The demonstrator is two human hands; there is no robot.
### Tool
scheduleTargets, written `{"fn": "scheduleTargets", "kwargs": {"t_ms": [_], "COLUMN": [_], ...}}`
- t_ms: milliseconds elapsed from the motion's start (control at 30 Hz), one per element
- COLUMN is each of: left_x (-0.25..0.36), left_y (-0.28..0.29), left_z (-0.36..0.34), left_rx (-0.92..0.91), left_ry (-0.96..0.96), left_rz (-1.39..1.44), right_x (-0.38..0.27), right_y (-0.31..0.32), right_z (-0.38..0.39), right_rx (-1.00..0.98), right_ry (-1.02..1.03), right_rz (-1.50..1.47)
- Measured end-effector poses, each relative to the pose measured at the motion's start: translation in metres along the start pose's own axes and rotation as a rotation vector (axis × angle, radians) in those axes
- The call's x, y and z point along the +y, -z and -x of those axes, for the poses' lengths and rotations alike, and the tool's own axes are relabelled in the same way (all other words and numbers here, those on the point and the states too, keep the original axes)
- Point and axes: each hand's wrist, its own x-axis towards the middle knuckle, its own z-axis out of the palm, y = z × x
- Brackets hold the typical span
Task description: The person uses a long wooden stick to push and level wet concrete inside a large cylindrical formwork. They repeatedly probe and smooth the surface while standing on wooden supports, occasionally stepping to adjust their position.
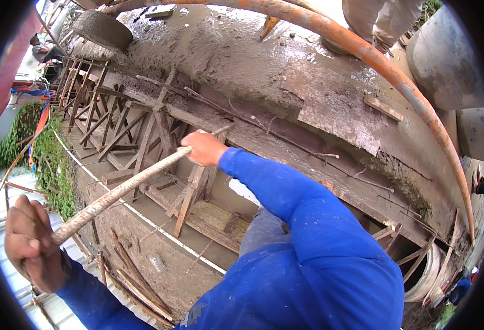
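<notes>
A long, pale, mud-specked pole [126,185] runs slantwise in front of me. My left hand [31,242], at the lower left, is closed around its near end. Farther along, my right hand [202,147] grips it with the fingers wrapped round. A short stretch of the pole shows past my right hand and ends over the muddy edge of the formwork; whether a tool head is fixed there cannot be made out. Both my arms are in blue sleeves. Below the pole are wooden braces [137,135] and a timber frame.
A narrow trench with thin rods [286,138] runs beyond the braces, beside wet grey concrete [214,41]. A rusty orange pipe [357,47] arches overhead. A tyre [103,30], large drums [445,60], a loose wood block [384,108] and another person's legs [382,22] are at the far side.
</notes>
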Motion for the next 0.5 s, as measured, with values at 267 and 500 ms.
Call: {"fn": "scheduleTargets", "kwargs": {"t_ms": [267, 500], "left_x": [0.009, 0.04], "left_y": [-0.062, -0.026], "left_z": [-0.015, 0.005], "left_rx": [-0.094, 0.126], "left_ry": [-0.037, 0.043], "left_rz": [0.219, 0.368], "right_x": [-0.024, -0.087], "right_y": [0.084, 0.114], "right_z": [0.163, 0.206], "right_rx": [-0.043, -0.07], "right_ry": [-0.304, -0.308], "right_rz": [0.054, 0.085]}}
